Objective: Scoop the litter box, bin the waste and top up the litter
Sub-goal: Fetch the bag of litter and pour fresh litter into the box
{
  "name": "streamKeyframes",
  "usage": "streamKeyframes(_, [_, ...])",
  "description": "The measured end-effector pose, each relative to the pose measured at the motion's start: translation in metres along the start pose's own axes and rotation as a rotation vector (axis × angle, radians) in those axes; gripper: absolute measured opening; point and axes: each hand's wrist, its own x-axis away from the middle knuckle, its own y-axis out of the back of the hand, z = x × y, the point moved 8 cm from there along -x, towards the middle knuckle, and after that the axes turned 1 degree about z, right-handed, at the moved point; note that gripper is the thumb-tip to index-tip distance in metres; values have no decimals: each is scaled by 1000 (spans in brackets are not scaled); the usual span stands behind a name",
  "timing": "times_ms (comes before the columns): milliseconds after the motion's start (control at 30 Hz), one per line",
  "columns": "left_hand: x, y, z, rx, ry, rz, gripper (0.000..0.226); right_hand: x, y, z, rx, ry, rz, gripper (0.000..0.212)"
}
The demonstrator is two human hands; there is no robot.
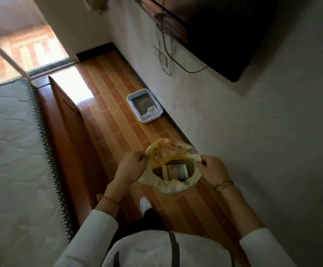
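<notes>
Left of the bin: bare mattress [8,151] on a wooden bed frame [68,120]. Left hand [131,166] pinching the yellow bin liner [168,151] at its left rim. Cardboard box [176,171] inside the bin. Right hand [212,170] pinching the right rim. Beyond the bin, by the wall: litter box [145,108], slotted scoop [152,110] resting inside.

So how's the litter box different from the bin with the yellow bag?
The litter box is rectangular, pale and shallow; the bin is round, deeper and lined with a yellow bag. The litter box lies untouched farther off; the left hand and right hand pinch the bag's rim. Both stand on the floor by the wall.
</notes>
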Motion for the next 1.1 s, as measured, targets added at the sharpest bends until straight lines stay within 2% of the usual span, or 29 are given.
streamKeyframes(400, [-126,174,133,127,191,-196,30,-181,-66,221,30,182,121,20])
streamKeyframes(533, [-187,219,166,173,244,-242,31,-255,-78,282,40,221,140,30])
streamKeyframes(800, [-346,314,201,164,262,-339,32,-430,-80,392,113,294,197,27])
streamKeyframes(1100, [-528,401,224,108,253,-319,32,-609,-57,497,180,299,149,25])
